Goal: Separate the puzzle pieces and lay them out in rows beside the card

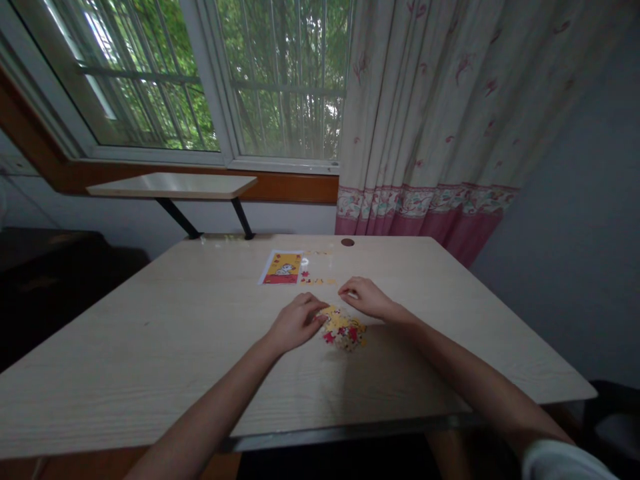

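1. While the left hand (300, 321) lay against the near-left edge of the heap of puzzle pieces (344, 328), its thumb and fingers stood apart in a loose curl, a pose that seemed suited to steadying the heap or parting its pieces.
2. The right hand (366, 297) hung just beyond the heap, its thumb and fingertips drawn close together as if for something small; whether a piece sat between them, I could not tell.
3. The heap rested on the table (175, 347) between the forearms, probably because there both hands could get at it without stretching.
4. Past the heap, a short row of pieces (319, 281) lay apart from it, with a red piece (305, 274) just above the row's left end. The spacing suggested deliberate placing, so that each could be seen singly.
5. The picture sheet (283, 268) lay flat just left of that row, its yellow-and-red print uncovered, presumably to keep it in sight and out of the hands' way.
6. Farther back, a thin line of small pieces (318, 253) lay near the sheet's upper right corner, seemingly kept separate too.
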The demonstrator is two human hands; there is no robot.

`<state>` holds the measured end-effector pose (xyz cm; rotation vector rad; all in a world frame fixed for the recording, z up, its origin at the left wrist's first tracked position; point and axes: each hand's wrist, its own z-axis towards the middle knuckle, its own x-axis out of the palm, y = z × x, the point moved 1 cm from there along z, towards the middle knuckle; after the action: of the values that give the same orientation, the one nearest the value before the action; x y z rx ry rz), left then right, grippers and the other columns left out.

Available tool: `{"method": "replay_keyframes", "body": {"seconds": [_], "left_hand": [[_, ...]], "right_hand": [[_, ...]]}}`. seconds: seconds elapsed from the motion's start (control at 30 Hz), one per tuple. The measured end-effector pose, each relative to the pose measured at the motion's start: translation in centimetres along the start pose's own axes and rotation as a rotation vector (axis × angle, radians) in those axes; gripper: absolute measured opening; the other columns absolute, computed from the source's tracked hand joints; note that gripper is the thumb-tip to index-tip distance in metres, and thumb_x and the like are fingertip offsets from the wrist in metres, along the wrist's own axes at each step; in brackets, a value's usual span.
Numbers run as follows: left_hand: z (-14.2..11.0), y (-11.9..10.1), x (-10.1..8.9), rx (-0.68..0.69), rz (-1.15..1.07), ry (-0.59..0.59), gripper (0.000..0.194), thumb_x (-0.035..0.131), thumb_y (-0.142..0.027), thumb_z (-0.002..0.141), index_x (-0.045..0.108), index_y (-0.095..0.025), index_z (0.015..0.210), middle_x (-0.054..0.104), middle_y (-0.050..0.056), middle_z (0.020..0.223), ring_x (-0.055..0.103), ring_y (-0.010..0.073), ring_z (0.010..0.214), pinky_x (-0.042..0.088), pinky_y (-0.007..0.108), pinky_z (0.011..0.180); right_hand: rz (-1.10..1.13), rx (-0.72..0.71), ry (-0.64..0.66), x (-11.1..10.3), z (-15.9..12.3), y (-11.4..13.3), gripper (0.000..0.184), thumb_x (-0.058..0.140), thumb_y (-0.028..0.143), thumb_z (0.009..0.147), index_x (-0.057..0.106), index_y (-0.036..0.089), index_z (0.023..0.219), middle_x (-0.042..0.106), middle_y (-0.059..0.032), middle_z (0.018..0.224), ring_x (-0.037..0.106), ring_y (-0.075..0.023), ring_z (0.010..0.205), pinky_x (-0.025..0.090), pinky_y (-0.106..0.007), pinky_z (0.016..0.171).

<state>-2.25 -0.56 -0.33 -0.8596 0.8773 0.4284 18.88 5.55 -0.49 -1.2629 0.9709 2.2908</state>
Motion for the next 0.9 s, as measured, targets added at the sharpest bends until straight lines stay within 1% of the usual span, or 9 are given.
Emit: {"method": "replay_keyframes", "body": {"seconds": [0.1, 0.23, 0.37, 0.43, 0.53, 0.6, 0.73, 0.9], "left_hand": [[0.0, 0.1, 0.4, 0.024, 0.029, 0.033, 0.027, 0.051, -0.03, 0.082, 0.063, -0.021, 0.104, 0.056, 0.008, 0.094, 0.05, 0.0208, 0.09, 0.041, 0.031, 0.08], [0.0, 0.4, 0.5, 0.037, 0.011, 0.022, 0.025, 0.051, -0.028, 0.082, 0.064, -0.02, 0.101, 0.056, 0.008, 0.092, 0.05, 0.0202, 0.089, 0.041, 0.032, 0.08], [0.1, 0.4, 0.2, 0.031, -0.079, -0.024, 0.017, 0.053, -0.026, 0.08, 0.066, -0.018, 0.087, 0.06, 0.007, 0.087, 0.052, 0.0189, 0.086, 0.041, 0.032, 0.08], [0.2, 0.4, 0.2, -0.028, -0.174, -0.06, 0.016, 0.054, -0.027, 0.08, 0.065, -0.017, 0.083, 0.062, 0.006, 0.084, 0.054, 0.0176, 0.082, 0.042, 0.031, 0.078], [0.5, 0.6, 0.4, -0.201, -0.403, -0.103, 0.021, 0.055, -0.032, 0.078, 0.064, -0.014, 0.084, 0.064, 0.005, 0.075, 0.056, 0.0148, 0.068, 0.044, 0.027, 0.064], [0.7, 0.8, 0.6, -0.283, -0.547, -0.12, 0.024, 0.056, -0.034, 0.076, 0.064, -0.012, 0.084, 0.064, 0.005, 0.071, 0.055, 0.0135, 0.061, 0.043, 0.025, 0.059], [0.9, 0.8, 0.8, -0.307, -0.686, -0.134, 0.025, 0.061, -0.033, 0.071, 0.064, -0.011, 0.083, 0.065, 0.005, 0.07, 0.056, 0.0135, 0.063, 0.043, 0.025, 0.06], [0.9, 0.6, 0.9, -0.321, -0.792, -0.154, 0.028, 0.064, -0.032, 0.068, 0.061, -0.011, 0.087, 0.062, 0.002, 0.066, 0.054, 0.0111, 0.058, 0.043, 0.023, 0.056]], "right_hand": [[0.033, -0.02, -0.002, -0.1, -1.5, 0.6, 0.017, 0.052, 0.022, 0.082, 0.066, 0.018, 0.091, 0.065, -0.0048, 0.089, 0.057, -0.0146, 0.084, 0.041, -0.027, 0.079], [0.053, -0.03, -0.009, 0.4, -2.0, 1.3, 0.02, 0.051, 0.025, 0.083, 0.065, 0.018, 0.097, 0.065, -0.0057, 0.092, 0.056, -0.0154, 0.087, 0.041, -0.028, 0.08], [0.047, -0.073, -0.038, 1.0, -1.7, 2.1, 0.018, 0.052, 0.026, 0.083, 0.065, 0.019, 0.093, 0.065, -0.005, 0.089, 0.055, -0.0154, 0.085, 0.04, -0.029, 0.08], [0.039, -0.082, -0.066, 1.3, -1.7, 2.4, 0.016, 0.053, 0.026, 0.083, 0.066, 0.02, 0.091, 0.064, -0.0048, 0.086, 0.055, -0.0153, 0.083, 0.039, -0.029, 0.078], [0.033, -0.081, -0.12, 1.5, -1.7, 3.0, 0.014, 0.054, 0.025, 0.083, 0.065, 0.02, 0.088, 0.064, -0.0042, 0.084, 0.055, -0.0151, 0.082, 0.038, -0.029, 0.077], [0.032, -0.082, -0.16, 1.5, -1.8, 3.4, 0.013, 0.055, 0.024, 0.082, 0.065, 0.02, 0.088, 0.065, -0.0036, 0.084, 0.055, -0.0149, 0.081, 0.037, -0.029, 0.076], [0.015, -0.069, -0.212, 1.4, -1.8, 4.2, 0.013, 0.057, 0.026, 0.081, 0.064, 0.019, 0.089, 0.066, -0.0034, 0.083, 0.056, -0.0151, 0.08, 0.036, -0.029, 0.075], [-0.008, -0.083, -0.217, 1.4, -1.9, 4.4, 0.015, 0.056, 0.029, 0.081, 0.064, 0.02, 0.09, 0.066, -0.0035, 0.082, 0.056, -0.0148, 0.079, 0.034, -0.028, 0.075]]}}
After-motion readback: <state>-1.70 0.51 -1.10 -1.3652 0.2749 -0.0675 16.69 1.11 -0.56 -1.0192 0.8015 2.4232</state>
